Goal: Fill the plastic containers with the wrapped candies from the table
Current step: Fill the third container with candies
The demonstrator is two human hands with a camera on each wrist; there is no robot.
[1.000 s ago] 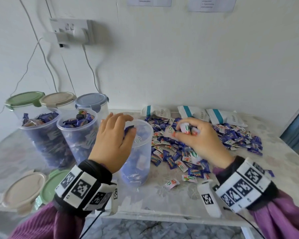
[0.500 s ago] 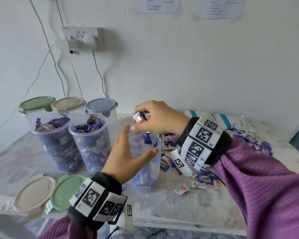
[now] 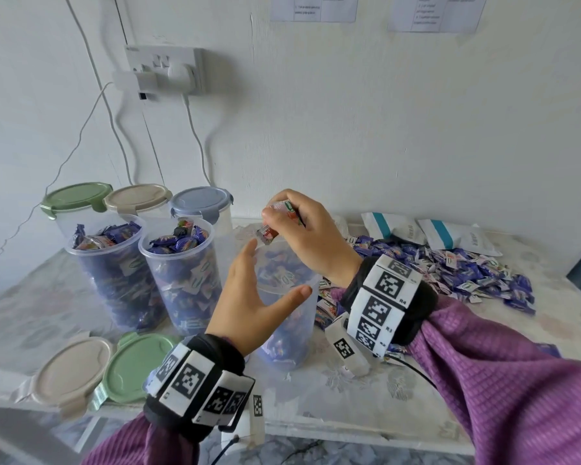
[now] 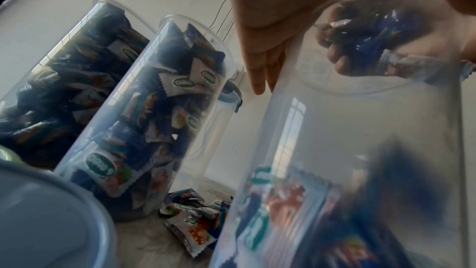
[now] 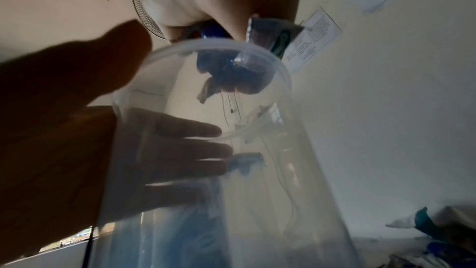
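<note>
A clear plastic container, partly filled with blue and white wrapped candies, stands near the table's front edge. My left hand cups its left side with straight fingers and the thumb on the near wall. My right hand hovers just above the container's rim and grips a bunch of wrapped candies; they show through the wall in the wrist views. The candy pile lies on the table to the right.
Two open containers, full of candies, stand left of the one I hold. Three lidded containers stand behind them. A beige lid and a green lid lie front left. White packets lie by the wall.
My right hand lifted candies from the pile and carried them left to above the container. My left hand let go of the rim and opened alongside it.
</note>
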